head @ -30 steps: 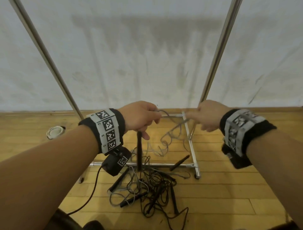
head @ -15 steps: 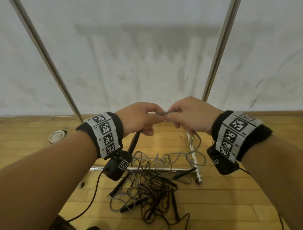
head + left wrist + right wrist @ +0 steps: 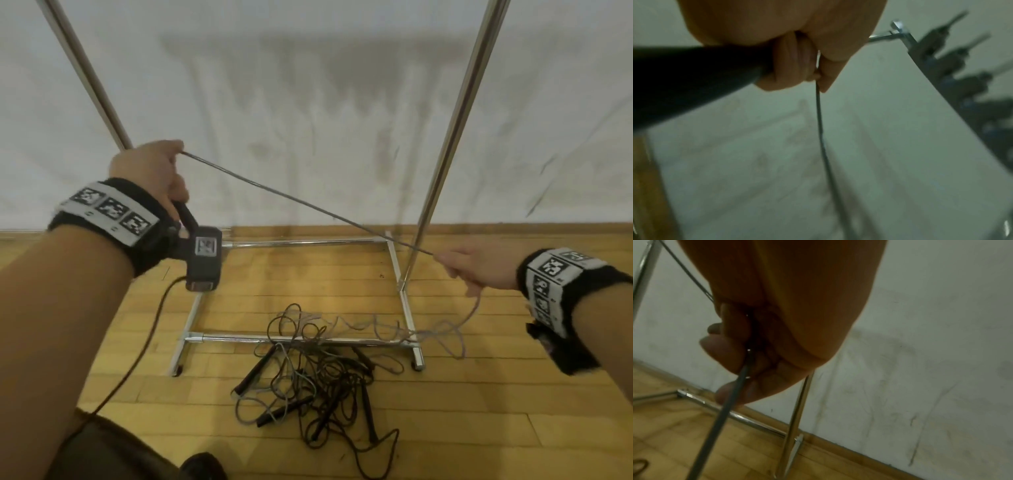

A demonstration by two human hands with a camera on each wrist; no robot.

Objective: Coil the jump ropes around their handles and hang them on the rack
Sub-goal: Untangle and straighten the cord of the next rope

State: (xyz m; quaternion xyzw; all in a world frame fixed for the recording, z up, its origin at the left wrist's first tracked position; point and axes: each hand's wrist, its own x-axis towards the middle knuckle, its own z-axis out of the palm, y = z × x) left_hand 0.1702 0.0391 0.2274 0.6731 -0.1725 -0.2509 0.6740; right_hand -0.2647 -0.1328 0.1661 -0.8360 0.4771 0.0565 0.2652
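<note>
A grey jump rope [image 3: 308, 204] runs taut between my two hands in the head view. My left hand [image 3: 150, 171] is raised at the left and grips the rope's black handle [image 3: 185, 214] with the cord pinched at its top [image 3: 819, 91]. My right hand [image 3: 476, 265] is low at the right, fingers curled round the cord [image 3: 735, 386], whose slack drops to the floor. A tangle of dark jump ropes [image 3: 318, 377] with several black handles lies on the floor in front of the rack's base [image 3: 301, 339].
The chrome rack has two uprights, one at the left [image 3: 85, 75] and one at the right [image 3: 455, 116], standing before a white wall. Wooden floor lies all round. A cable [image 3: 144, 342] hangs from my left wrist camera. A dark shoe [image 3: 202, 466] shows at the bottom.
My hands were together at the centre and have pulled apart, the left up and to the left, the right down and to the right. The rope is now stretched straight between them.
</note>
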